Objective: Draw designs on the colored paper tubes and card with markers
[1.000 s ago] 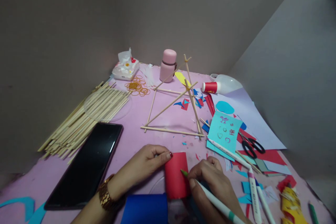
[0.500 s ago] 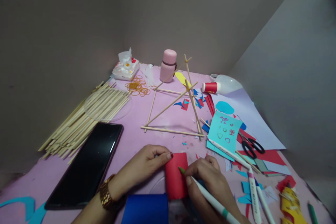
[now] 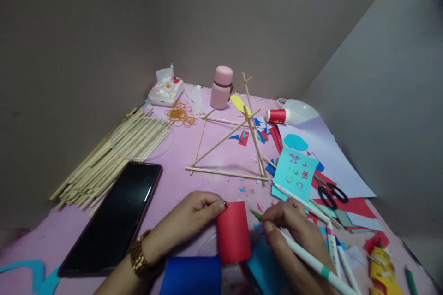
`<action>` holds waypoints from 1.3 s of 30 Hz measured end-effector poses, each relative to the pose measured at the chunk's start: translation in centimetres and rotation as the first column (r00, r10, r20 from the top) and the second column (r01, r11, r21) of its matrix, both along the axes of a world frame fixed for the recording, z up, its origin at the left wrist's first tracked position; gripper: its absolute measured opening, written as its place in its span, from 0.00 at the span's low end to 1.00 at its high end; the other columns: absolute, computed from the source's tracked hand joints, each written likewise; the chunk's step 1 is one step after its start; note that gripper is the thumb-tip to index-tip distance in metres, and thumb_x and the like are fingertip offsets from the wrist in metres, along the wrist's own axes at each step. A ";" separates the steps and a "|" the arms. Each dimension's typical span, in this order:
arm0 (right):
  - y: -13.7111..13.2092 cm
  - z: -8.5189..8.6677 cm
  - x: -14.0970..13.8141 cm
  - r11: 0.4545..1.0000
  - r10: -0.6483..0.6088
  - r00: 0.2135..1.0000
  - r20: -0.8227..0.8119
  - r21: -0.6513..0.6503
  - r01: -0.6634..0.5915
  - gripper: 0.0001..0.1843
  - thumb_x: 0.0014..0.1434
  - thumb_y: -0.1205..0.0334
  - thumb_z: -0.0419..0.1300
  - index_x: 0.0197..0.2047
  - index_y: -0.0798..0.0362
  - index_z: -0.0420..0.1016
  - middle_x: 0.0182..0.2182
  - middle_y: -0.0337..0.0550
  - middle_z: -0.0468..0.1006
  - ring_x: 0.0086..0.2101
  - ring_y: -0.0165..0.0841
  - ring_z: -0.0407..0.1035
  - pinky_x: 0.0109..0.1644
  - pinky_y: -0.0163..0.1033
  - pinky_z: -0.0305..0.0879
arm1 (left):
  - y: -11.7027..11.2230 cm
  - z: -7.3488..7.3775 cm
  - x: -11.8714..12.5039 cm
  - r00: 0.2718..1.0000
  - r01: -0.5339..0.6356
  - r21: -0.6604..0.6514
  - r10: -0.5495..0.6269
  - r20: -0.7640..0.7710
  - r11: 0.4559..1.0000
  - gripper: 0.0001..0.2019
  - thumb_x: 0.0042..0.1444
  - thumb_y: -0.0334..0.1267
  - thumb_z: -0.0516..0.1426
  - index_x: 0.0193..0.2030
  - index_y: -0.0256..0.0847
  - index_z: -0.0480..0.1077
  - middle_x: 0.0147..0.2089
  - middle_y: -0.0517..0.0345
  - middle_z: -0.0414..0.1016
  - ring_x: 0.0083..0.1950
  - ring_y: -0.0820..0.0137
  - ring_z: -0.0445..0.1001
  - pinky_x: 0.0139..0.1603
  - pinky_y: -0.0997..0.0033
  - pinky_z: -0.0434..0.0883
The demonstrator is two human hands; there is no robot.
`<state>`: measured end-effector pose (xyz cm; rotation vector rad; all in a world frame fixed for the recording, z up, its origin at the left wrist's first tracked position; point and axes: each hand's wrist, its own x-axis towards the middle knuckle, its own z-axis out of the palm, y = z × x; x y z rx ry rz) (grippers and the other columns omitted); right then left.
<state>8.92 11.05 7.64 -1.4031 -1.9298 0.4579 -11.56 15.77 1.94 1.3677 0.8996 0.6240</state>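
My left hand (image 3: 188,221) rests on the pink table (image 3: 62,235) with its fingers curled, the fingertips pressing the left edge of a red paper piece (image 3: 233,233). A gold watch (image 3: 139,254) is on that wrist. My right hand (image 3: 294,239) grips a white marker with a green tip (image 3: 304,251). The tip hovers just right of the red paper, off its edge. A light blue paper piece (image 3: 265,267) lies under my right hand.
A black phone (image 3: 112,216) lies left, bamboo sticks (image 3: 110,156) behind it. A stick frame (image 3: 231,143) stands mid-table, with a pink bottle (image 3: 221,86), rubber bands (image 3: 180,114) and glue bottle (image 3: 292,113) beyond. Scissors (image 3: 328,192), markers and paper scraps lie right. Dark blue paper (image 3: 192,276) sits nearest.
My right hand has drawn the marker tip to the right, off the red paper, uncovering the light blue paper beneath. My left hand has stayed in place.
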 end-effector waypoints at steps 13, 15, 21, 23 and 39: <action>0.0 -1.0 0.3 0.990 0.141 0.989 0.034 -0.004 -0.141 0.10 0.56 0.70 0.48 0.26 0.49 0.63 0.20 0.34 0.68 0.23 0.32 0.63 0.40 0.45 0.57 | -0.1 0.2 0.0 1.000 0.000 -0.030 0.000 -0.001 1.000 0.19 0.59 0.52 0.51 0.25 0.39 0.61 0.25 0.66 0.55 0.28 0.74 0.52 0.29 0.72 0.54; 0.0 -1.2 0.1 0.988 0.151 0.988 0.022 0.007 -0.151 0.10 0.56 0.70 0.48 0.26 0.49 0.63 0.20 0.33 0.68 0.23 0.31 0.63 0.41 0.45 0.56 | 0.0 0.3 0.0 1.000 0.000 -0.034 0.000 -0.001 0.999 0.20 0.59 0.52 0.51 0.25 0.39 0.61 0.25 0.66 0.54 0.28 0.74 0.52 0.29 0.72 0.54; 0.0 -1.8 -0.4 0.990 0.130 0.991 0.030 0.057 -0.132 0.11 0.57 0.69 0.46 0.25 0.49 0.61 0.19 0.32 0.69 0.22 0.31 0.63 0.39 0.43 0.56 | -0.2 -0.1 -0.2 1.000 0.001 -0.037 -0.001 -0.001 0.999 0.19 0.59 0.52 0.52 0.26 0.39 0.63 0.26 0.66 0.55 0.29 0.74 0.53 0.30 0.72 0.54; 0.0 -1.8 -0.4 0.989 0.135 0.990 0.038 0.058 -0.137 0.11 0.57 0.69 0.46 0.25 0.49 0.61 0.19 0.32 0.70 0.22 0.31 0.64 0.39 0.43 0.56 | -0.2 -0.1 -0.2 1.000 0.001 -0.036 -0.001 0.001 0.999 0.19 0.59 0.52 0.51 0.26 0.39 0.63 0.26 0.66 0.55 0.29 0.74 0.53 0.31 0.72 0.55; 0.2 -1.9 -0.2 0.987 0.161 0.983 0.086 -0.008 -0.161 0.10 0.57 0.71 0.48 0.27 0.50 0.64 0.22 0.34 0.74 0.25 0.31 0.68 0.44 0.46 0.57 | -0.1 0.1 -0.1 1.000 -0.012 -0.035 0.011 -0.009 0.999 0.19 0.58 0.52 0.52 0.26 0.39 0.64 0.25 0.66 0.56 0.29 0.73 0.54 0.30 0.72 0.56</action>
